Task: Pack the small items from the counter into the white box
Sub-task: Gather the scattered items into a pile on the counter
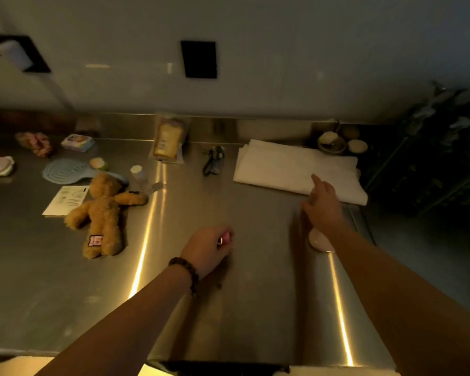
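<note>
Hands: left (pixel 206 249) pinching pink item (pixel 225 237), right (pixel 322 203) open near folded white cloth (pixel 296 165).

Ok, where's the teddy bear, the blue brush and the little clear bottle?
teddy bear (pixel 103 210): head view, on its tummy.
blue brush (pixel 65 170): head view, on its round head.
clear bottle (pixel 139 176): head view, on its body below the white cap.

Small pink item (pixel 225 238) mostly hidden in left hand (pixel 206 249); round white object (pixel 318 240) partly under right forearm.
</note>
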Demonstrator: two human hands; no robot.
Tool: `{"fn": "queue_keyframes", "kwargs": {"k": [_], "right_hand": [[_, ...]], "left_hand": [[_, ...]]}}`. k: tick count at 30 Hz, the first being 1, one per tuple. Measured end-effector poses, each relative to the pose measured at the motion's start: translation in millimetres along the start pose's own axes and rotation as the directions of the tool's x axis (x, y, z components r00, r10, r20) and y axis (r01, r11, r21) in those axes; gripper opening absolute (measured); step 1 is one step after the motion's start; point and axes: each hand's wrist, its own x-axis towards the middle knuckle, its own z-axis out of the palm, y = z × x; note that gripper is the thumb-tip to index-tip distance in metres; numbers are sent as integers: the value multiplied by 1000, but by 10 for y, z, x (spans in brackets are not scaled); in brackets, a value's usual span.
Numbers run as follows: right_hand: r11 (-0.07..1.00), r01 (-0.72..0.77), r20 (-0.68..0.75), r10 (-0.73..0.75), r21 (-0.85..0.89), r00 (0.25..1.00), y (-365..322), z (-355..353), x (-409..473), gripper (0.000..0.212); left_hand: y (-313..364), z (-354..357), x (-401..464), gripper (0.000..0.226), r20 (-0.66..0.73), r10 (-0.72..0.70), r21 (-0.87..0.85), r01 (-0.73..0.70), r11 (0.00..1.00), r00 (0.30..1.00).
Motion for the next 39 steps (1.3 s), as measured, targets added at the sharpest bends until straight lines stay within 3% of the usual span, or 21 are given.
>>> {"fn": "queue_keyframes", "kwargs": {"k": [4, 9, 13, 16, 20, 26, 31, 35, 39], "right_hand": [[994, -10, -38, 6, -108, 999, -46, 47, 117, 41], [970, 142, 6, -146, 197, 989, -692, 149, 149, 33], [906, 278, 35, -305, 320, 952, -1470, 341, 173, 15], [846, 352, 43, -401, 400, 915, -1979, 508, 172, 18], [823, 423, 82, -485, 378, 870, -2484, 758, 221, 32], [849, 383, 128, -453, 362, 882, -3036, 1253, 330, 40], [865, 386, 158, -451, 322, 879, -3384, 1691, 478, 26], [896, 338, 225, -406, 287, 886, -3562, 2008, 610, 31], [897, 373, 314, -434, 236, 845, -3661, 2289, 778, 20]], "left_hand": [[-17, -165, 73, 13, -61, -39, -26, 38, 999, 997], [-85, -568, 105, 23, -241, -132, -115, 107, 988, 962], [-207, -1110, 106, 21, -394, -122, -109, 86, 990, 911], [-361, -1570, 124, 19, -492, -115, -72, 91, 993, 863], [-647, -2137, 174, 21, -590, -59, -9, 66, 998, 805], [-1230, -2655, 374, 31, -581, -62, -18, 64, 998, 811], [-1800, -2880, 739, 25, -458, -138, -88, 109, 990, 878], [-2123, -2914, 1054, 28, -375, -179, -118, 145, 982, 910], [-2384, -2848, 1315, 26, -290, -216, -112, 191, 975, 932]]}}
